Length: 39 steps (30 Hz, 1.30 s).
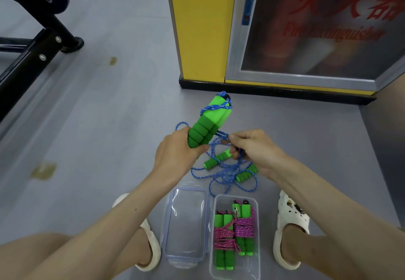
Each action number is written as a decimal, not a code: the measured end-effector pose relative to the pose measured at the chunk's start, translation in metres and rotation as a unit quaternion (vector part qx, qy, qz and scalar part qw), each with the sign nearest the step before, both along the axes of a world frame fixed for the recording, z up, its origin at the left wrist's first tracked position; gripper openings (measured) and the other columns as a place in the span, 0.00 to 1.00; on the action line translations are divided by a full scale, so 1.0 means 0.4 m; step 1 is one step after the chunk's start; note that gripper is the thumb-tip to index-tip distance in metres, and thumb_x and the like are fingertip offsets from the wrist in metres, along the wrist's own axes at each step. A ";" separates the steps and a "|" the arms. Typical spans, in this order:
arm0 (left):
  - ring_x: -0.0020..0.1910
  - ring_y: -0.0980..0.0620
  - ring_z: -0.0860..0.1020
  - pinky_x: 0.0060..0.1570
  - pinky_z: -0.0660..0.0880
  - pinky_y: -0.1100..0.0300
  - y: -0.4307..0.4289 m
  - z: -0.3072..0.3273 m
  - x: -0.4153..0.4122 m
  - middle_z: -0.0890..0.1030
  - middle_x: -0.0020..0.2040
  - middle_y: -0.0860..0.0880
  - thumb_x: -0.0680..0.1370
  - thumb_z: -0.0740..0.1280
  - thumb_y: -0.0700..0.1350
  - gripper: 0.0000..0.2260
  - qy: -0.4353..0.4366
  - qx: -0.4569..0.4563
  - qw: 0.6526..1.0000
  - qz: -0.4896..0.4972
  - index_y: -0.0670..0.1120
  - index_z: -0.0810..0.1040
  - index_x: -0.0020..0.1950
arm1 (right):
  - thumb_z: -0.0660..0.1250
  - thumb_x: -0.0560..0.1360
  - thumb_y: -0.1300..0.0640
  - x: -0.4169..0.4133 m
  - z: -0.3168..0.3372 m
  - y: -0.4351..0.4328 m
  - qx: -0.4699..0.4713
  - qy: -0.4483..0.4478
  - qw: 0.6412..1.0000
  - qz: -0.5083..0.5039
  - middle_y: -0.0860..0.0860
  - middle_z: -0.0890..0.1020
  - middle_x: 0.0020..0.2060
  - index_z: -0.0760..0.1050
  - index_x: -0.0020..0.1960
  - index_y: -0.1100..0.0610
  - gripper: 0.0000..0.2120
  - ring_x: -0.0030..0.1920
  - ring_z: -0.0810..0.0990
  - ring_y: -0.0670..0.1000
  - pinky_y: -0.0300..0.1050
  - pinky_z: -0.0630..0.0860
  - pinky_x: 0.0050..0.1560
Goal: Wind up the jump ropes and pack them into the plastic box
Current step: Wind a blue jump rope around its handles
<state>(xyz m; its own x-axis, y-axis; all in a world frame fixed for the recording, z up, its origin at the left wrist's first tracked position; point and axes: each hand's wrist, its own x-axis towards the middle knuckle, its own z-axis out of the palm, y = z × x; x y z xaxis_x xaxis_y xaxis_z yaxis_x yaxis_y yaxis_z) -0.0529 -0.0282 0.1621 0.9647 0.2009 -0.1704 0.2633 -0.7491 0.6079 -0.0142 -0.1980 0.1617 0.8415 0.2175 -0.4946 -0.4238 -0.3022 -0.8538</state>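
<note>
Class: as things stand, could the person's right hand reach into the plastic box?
Probably yes: the plastic box lies open below the right hand, its lid set beside it, nothing across the opening. But that hand is busy pinching the blue rope.

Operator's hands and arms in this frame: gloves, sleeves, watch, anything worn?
Nothing worn that shows. The left hand and right hand are bare: no gloves, rings or tape visible. The left forearm and right forearm are bare to the frame edge, with no sleeve, watch or wristband in view.
</note>
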 end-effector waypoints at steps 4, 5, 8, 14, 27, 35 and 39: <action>0.44 0.42 0.77 0.37 0.68 0.55 -0.019 -0.004 -0.005 0.81 0.44 0.47 0.76 0.67 0.55 0.12 -0.039 0.158 0.986 -0.022 0.48 0.75 0.52 | 0.60 0.80 0.60 -0.006 0.007 0.012 0.111 0.123 0.985 -0.053 0.55 0.79 0.26 0.76 0.51 0.65 0.09 0.21 0.69 0.45 0.39 0.71 0.25; 0.44 0.43 0.77 0.38 0.68 0.55 -0.023 -0.007 -0.005 0.81 0.45 0.47 0.77 0.66 0.54 0.12 -0.050 0.180 0.982 -0.030 0.48 0.74 0.53 | 0.61 0.80 0.59 -0.004 0.011 0.013 0.114 0.135 0.983 -0.045 0.55 0.80 0.26 0.76 0.52 0.66 0.10 0.21 0.70 0.45 0.39 0.71 0.24; 0.44 0.44 0.78 0.36 0.65 0.56 -0.032 -0.008 -0.007 0.79 0.47 0.48 0.79 0.63 0.53 0.11 -0.056 0.258 0.963 -0.054 0.48 0.72 0.55 | 0.64 0.78 0.60 0.000 0.020 0.007 0.113 0.156 0.981 -0.017 0.56 0.81 0.29 0.76 0.50 0.66 0.09 0.24 0.75 0.46 0.39 0.76 0.27; 0.22 0.46 0.66 0.26 0.45 0.63 -0.043 -0.009 -0.010 0.69 0.31 0.48 0.65 0.75 0.39 0.12 -0.044 0.352 0.933 -0.062 0.44 0.74 0.42 | 0.61 0.79 0.64 0.000 0.008 0.005 0.116 0.123 0.985 -0.017 0.54 0.80 0.33 0.79 0.46 0.63 0.09 0.29 0.78 0.46 0.37 0.76 0.32; 0.25 0.52 0.72 0.25 0.56 0.63 -0.106 -0.042 -0.024 0.76 0.31 0.49 0.64 0.52 0.37 0.28 -0.127 0.497 0.852 -0.109 0.42 0.80 0.60 | 0.64 0.73 0.36 0.002 -0.001 0.002 0.072 0.130 0.985 -0.085 0.52 0.75 0.28 0.73 0.38 0.57 0.23 0.22 0.59 0.45 0.36 0.54 0.21; 0.47 0.48 0.77 0.37 0.70 0.56 -0.084 -0.037 0.012 0.76 0.48 0.50 0.75 0.57 0.67 0.27 -0.036 0.159 0.982 -0.093 0.48 0.72 0.63 | 0.62 0.79 0.47 0.030 -0.013 -0.032 0.071 0.066 0.991 -0.094 0.57 0.70 0.31 0.72 0.36 0.59 0.19 0.22 0.59 0.45 0.35 0.56 0.20; 0.44 0.53 0.80 0.39 0.73 0.62 -0.023 -0.001 0.042 0.82 0.43 0.52 0.74 0.67 0.60 0.16 0.107 -0.250 0.962 -0.011 0.49 0.80 0.51 | 0.61 0.80 0.52 0.033 0.003 -0.043 0.137 0.075 0.986 -0.063 0.52 0.73 0.26 0.72 0.37 0.60 0.16 0.20 0.60 0.42 0.34 0.55 0.20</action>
